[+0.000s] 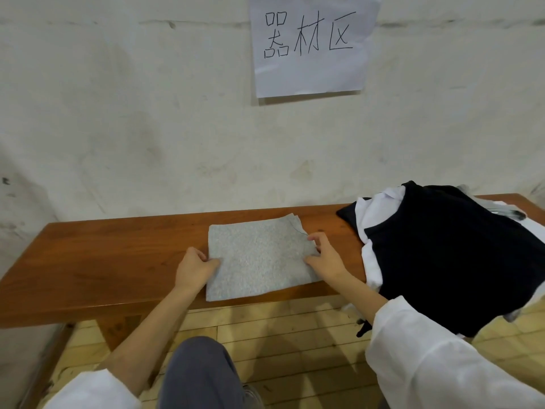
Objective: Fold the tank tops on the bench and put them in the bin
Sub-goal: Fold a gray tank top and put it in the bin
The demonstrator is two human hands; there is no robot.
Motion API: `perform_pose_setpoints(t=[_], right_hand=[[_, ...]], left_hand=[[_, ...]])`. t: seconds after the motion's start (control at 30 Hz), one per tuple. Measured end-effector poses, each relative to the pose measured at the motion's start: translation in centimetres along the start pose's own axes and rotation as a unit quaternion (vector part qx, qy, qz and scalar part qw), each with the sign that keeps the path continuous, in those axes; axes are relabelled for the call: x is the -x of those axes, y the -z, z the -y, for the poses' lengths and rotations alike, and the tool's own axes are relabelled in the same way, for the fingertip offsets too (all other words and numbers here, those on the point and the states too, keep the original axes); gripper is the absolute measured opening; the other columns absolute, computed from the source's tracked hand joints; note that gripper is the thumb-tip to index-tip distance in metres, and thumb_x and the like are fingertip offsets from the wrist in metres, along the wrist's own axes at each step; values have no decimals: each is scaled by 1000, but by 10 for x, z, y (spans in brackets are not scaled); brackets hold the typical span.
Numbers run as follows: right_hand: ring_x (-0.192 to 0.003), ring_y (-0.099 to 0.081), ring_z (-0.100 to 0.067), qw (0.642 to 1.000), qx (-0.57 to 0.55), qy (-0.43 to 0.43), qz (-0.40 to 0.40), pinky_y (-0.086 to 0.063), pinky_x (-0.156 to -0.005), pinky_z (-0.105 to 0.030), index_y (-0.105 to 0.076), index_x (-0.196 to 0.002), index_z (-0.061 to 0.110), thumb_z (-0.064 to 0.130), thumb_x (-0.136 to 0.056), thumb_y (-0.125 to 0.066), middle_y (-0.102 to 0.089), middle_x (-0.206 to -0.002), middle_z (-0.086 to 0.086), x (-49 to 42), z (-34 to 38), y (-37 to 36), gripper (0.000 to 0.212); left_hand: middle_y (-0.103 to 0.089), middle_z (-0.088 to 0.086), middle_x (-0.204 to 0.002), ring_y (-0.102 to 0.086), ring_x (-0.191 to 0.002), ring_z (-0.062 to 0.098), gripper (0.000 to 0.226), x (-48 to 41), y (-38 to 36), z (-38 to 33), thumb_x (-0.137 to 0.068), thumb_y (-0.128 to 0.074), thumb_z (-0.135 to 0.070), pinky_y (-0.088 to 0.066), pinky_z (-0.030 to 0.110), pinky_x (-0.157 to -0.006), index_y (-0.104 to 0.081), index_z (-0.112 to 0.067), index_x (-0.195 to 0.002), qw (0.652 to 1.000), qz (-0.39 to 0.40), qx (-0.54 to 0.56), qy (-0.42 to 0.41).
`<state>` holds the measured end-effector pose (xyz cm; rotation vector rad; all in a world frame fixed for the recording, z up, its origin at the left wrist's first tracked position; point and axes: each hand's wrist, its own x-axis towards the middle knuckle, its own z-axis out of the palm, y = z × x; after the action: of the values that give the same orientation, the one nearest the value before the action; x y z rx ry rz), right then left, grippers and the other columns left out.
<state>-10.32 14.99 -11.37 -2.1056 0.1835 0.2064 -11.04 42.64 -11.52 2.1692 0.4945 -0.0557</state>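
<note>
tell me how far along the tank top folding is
Done: the grey tank top lies folded into a small rectangle on the bench. In hand: the left hand and right hand pinch its side edges. Left: the heap of black and white garments at the bench's right end is unfolded, and no bin is in view.

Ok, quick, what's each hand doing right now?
Left hand: pinches the left edge of the folded grey tank top.
Right hand: grips its right edge, fingers curled.
</note>
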Motion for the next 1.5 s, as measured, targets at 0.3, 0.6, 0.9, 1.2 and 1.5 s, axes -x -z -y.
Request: perform_pose_setpoints(t=[0.3,0.6,0.9,1.2,1.5], right_hand=[[-89,-58,-18,971,-217,-99,33,-54,-67,-27,-56,-127,20,-5,-92,-41,-46,-128,-3,10,14,1,45],[-128,-43,-27,996,-36,-85,10,-40,-97,-26,-36,-146,14,5,-100,-32,-35,-149,-9,20,19,-3,47],[-106,-57,-21,981,-96,-72,-152,-46,-80,-22,-38,-144,15,0,-93,-40,-49,-139,-8,72,14,33,54],[-93,-49,-18,904,-197,-105,-365,-42,-78,-31,-39,-143,26,20,-78,-38,-50,-133,-7,178,-74,132,65],[-78,-56,-13,825,-216,-183,-489,-51,-69,-28,-45,-137,26,6,-90,-37,-50,-131,0,296,-217,222,51]], left_hand=[[-57,17,-115,-58,-98,29,54,-9,22,-11,-84,-69,-8,-52,40,-71,-36,-5,-126,937,138,263,184],[-54,4,-82,-48,-77,15,23,9,7,-31,-84,-47,10,-36,22,-62,-56,-10,-74,982,136,-66,-114],[-52,4,-130,-51,-109,15,45,60,-34,-102,-84,-57,-2,-45,31,-88,-57,-14,-127,964,194,-56,-171],[-46,-2,-128,-47,-114,17,50,166,-148,-194,-83,-59,-3,-38,24,-87,-50,-15,-131,885,287,-83,-357],[-44,2,-135,-46,-122,18,50,312,-324,-230,-83,-59,-2,-35,19,-87,-49,-9,-131,790,427,-114,-424]])
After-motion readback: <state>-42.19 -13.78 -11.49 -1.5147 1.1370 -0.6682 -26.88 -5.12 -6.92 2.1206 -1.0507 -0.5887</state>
